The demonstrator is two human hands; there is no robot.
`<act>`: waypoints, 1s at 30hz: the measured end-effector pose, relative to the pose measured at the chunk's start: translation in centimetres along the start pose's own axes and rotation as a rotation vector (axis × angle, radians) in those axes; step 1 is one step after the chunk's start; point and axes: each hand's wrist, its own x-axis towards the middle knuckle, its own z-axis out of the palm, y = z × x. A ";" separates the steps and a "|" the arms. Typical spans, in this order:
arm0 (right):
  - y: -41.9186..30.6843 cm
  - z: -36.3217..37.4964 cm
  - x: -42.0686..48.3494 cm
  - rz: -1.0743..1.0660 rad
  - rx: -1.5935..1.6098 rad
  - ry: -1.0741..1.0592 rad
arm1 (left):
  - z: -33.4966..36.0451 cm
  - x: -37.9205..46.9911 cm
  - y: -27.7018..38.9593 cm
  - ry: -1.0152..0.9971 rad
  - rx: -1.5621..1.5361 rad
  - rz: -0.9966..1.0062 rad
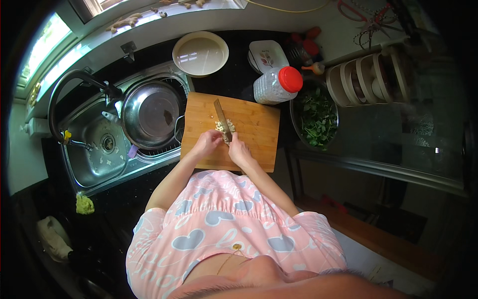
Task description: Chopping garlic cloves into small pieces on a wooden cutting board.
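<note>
A wooden cutting board (pixel 257 130) lies in front of me. My right hand (pixel 240 150) is closed around the near end of a kitchen knife (pixel 221 114), whose blade points away from me over the board. Small pale chopped pieces (pixel 230 125), perhaps garlic, lie on both sides of the blade. Just left of the knife, my left hand (pixel 207 142) has its fingertips bent together near the pieces; whether something small is between them cannot be made out.
Left of the board are a metal basin (pixel 153 116) and a steel sink (pixel 80 164) with a black faucet (pixel 56 89). Beyond it stand a round bowl (pixel 200 54) and a red-lidded plastic jar (pixel 270 88). A bowl of leafy greens (pixel 317 119) is at the right.
</note>
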 end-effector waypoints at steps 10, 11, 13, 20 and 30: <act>-0.1 0.9 0.0 -0.006 -0.013 0.035 | -3.1 0.0 0.9 0.248 0.092 -0.100; -0.5 0.6 -0.1 -0.010 -0.032 0.041 | -3.1 -0.1 0.6 0.250 0.041 -0.123; -1.5 -0.2 -0.1 0.029 0.091 -0.048 | -3.0 0.1 -0.4 0.251 -0.061 -0.165; -1.2 0.2 0.2 0.018 0.046 -0.038 | -1.4 1.3 -4.3 0.326 -0.112 -0.103; 0.0 -0.8 0.7 -0.029 -0.002 -0.020 | -0.6 0.9 -2.5 0.318 -0.057 -0.006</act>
